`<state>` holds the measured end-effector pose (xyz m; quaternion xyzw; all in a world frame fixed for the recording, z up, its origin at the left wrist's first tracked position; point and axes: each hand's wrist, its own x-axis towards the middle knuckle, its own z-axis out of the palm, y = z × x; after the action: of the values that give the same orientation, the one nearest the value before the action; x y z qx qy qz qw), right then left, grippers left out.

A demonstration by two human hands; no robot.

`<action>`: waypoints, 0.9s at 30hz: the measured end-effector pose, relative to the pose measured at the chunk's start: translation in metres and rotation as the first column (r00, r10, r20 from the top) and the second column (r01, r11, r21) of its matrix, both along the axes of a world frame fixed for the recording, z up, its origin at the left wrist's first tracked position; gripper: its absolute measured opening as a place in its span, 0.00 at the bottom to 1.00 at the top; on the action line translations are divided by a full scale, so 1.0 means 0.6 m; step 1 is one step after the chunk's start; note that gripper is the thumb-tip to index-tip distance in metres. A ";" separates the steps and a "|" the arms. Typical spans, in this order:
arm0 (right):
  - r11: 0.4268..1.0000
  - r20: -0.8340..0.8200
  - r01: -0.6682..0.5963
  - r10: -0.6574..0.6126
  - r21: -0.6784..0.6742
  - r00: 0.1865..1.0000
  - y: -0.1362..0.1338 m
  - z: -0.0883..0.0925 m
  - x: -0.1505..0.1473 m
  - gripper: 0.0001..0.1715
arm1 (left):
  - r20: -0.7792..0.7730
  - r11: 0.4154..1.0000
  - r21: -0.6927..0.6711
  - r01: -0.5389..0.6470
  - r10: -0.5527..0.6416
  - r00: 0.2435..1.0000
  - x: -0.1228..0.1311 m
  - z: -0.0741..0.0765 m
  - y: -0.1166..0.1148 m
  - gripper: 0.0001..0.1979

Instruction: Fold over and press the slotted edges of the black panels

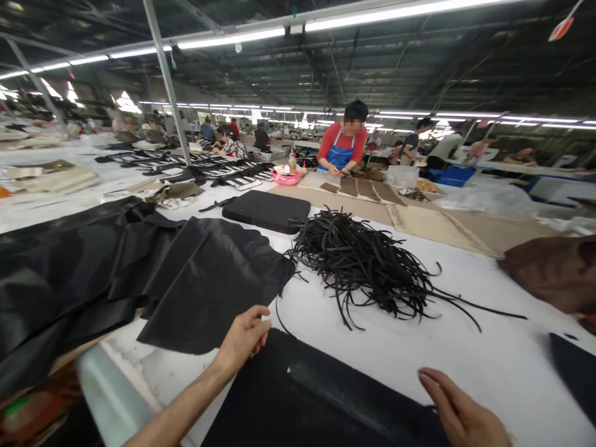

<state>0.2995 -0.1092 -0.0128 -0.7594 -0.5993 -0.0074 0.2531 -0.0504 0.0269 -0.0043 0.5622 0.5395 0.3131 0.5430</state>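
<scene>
Sheet [321, 397] near, strips [363, 264] beyond

On the table [395, 347], the sheet reaches from beside the left hand [246, 338] to beside the right hand [465, 410]. The strips lie beyond the gap between them. Cloth [218, 273] spreads left of the left hand; past both, beside the strips, lies a pad [265, 208]. Another piece [577, 372] lies right of the right hand. Across the table stands a co-worker [342, 149].
</scene>
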 end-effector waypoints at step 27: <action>0.894 0.196 -0.124 0.227 -0.429 0.954 0.249 0.013 -0.252 0.14 | -0.652 0.975 0.182 0.123 0.026 0.758 -0.110 0.018 0.014 0.12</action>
<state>0.1480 0.0404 -0.0052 -0.7314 -0.6800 0.0503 0.0123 -0.1162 0.0351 0.0066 0.7047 0.6425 0.1405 0.2662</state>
